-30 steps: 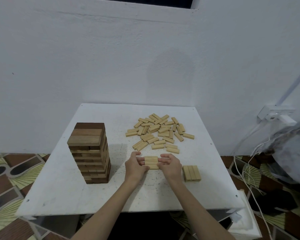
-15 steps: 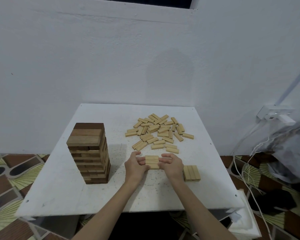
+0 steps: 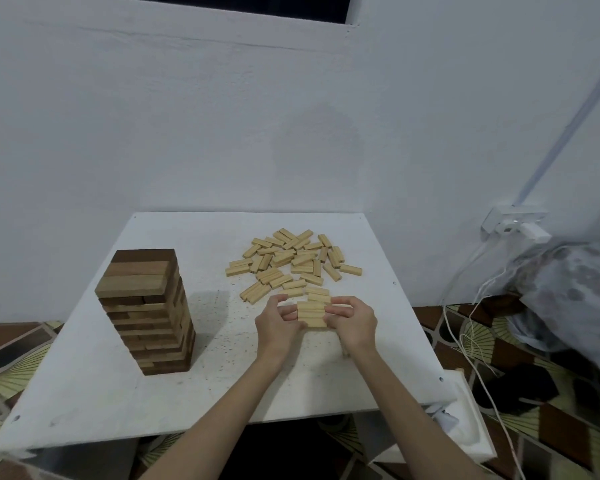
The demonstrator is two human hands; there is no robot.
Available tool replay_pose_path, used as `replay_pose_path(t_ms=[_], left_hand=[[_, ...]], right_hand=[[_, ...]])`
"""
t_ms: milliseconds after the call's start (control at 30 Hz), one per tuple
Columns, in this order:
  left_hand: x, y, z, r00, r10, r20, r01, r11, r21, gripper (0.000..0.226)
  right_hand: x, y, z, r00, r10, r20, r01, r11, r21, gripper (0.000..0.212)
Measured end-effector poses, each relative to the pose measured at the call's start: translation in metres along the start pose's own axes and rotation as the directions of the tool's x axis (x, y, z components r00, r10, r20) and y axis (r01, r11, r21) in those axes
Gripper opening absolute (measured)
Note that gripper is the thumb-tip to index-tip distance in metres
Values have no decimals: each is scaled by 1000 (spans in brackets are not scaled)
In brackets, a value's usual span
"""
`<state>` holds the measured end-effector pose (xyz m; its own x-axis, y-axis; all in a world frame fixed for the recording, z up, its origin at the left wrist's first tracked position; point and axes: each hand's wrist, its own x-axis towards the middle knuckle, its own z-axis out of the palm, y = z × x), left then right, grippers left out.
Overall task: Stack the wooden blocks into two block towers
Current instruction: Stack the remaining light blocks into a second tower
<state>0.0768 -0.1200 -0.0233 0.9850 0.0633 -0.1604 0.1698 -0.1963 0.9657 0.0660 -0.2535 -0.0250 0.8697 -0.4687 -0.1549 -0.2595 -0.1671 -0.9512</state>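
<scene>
A white wall backs the white worktop [image 3: 84,386]. One tower [image 3: 146,310] of dark blocks stands finished near the worktop's left edge. Right of the tower, the left hand [image 3: 278,327] and right hand [image 3: 354,323] pinch a row of pale blocks [image 3: 311,314] between curled fingers, just above the worktop. Farther from the tower, behind the hands, lies a loose pile [image 3: 291,261]. By my judgement the second tower is barely begun, with nearly all pale blocks left to stack.
</scene>
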Motion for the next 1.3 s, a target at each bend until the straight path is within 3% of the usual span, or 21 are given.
replay_pose_path(t_ms=[533, 1300], left_hand=[[-29, 10, 58, 995, 19, 93, -18, 1000, -19, 57], [-35, -9, 68, 997, 6, 82, -7, 1000, 9, 58]], right_hand=[[3, 14, -74, 1000, 4, -30, -6, 999, -54, 31], [0, 27, -84, 999, 26, 24, -24, 996, -90, 30]])
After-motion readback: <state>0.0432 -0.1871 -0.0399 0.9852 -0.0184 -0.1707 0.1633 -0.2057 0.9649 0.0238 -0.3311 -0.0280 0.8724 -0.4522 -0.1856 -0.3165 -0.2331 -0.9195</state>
